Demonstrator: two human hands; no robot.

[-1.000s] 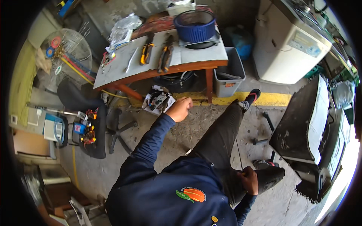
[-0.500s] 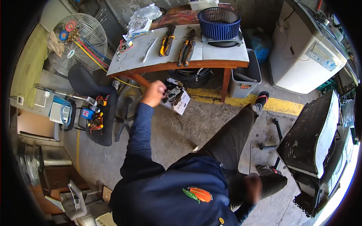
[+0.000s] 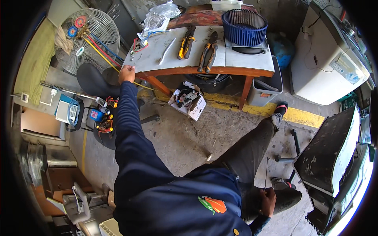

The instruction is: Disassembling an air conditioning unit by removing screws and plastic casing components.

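Observation:
My left hand [image 3: 126,74] is at the left front corner of the white-topped table [image 3: 244,59], its arm stretched out. Its fingers are curled closed, and what they hold, if anything, is hidden. Low on the right, by my bent knee, my right hand [image 3: 268,201] is closed around the lower end of a thin dark rod [image 3: 266,173] that points up and away. On the tabletop lie a curved whitish strip [image 3: 167,51], yellow-and-black pliers [image 3: 186,43] and larger orange-and-black pliers [image 3: 207,53]. A blue blower wheel [image 3: 245,27] stands at the right.
Under the table sits a white box [image 3: 196,109] of parts, with a grey bin [image 3: 263,94] farther right. A black chair [image 3: 94,80] carrying tools and a caged fan [image 3: 94,35] with gauge hoses are on the left. A white appliance [image 3: 321,74] stands at the right.
My left hand has moved left, from above the box of parts to the table's left corner. My right hand stays by the knee, less blurred now. The view has shifted slightly.

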